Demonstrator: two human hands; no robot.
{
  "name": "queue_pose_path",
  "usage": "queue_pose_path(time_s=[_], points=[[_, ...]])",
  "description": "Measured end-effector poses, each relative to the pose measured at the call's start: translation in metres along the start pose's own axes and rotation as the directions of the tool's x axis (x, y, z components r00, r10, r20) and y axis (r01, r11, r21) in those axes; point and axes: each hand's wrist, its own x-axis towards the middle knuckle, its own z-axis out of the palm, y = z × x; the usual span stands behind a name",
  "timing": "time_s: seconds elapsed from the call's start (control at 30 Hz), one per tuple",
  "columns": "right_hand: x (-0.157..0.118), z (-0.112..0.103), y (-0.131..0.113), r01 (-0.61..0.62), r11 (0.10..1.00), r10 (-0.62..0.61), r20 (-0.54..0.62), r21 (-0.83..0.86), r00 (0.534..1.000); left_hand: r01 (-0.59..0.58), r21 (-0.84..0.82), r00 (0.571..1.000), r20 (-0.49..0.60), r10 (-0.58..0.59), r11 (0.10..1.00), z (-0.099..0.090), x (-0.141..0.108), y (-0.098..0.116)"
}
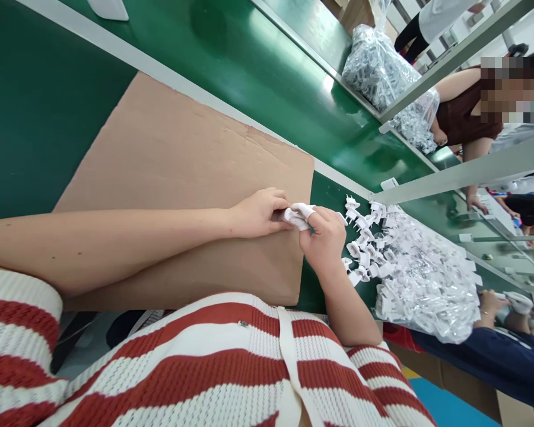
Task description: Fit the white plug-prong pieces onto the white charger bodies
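Observation:
My left hand (258,214) reaches in over the cardboard sheet (196,154), its thumb and fingertips pinched on a small white plastic piece (288,216). My right hand (326,240) meets it from the right, fingers curled and closed on the same piece. A white wrapping (303,210) shows at the right fingers and looks like a finger cover. Fingers hide most of the piece, so its exact shape cannot be made out. Just right of my right hand, loose white plugs (364,240) with metal pins lie scattered on the green table.
A clear plastic bag (431,273) full of white plugs lies at the right. Beyond a pale rail runs a green belt (267,77). Across it, a person in a dark top (463,112) stands by another filled bag (378,65). Grey metal posts (485,172) cross the right side.

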Motion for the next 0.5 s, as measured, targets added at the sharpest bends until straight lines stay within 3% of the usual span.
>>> queue_pose_path(time_s=[0.3,0.5], points=[[0.0,0.01,-0.002,-0.026,1.0,0.026,-0.059,0.0,0.998,0.023,0.042,0.999,-0.035,-0.022,0.999,0.004,-0.001,-0.001],[-0.001,0.02,-0.005,-0.064,0.994,0.066,-0.022,0.086,0.998,0.067,0.107,0.996,-0.071,-0.059,0.992,0.005,-0.004,-0.001]])
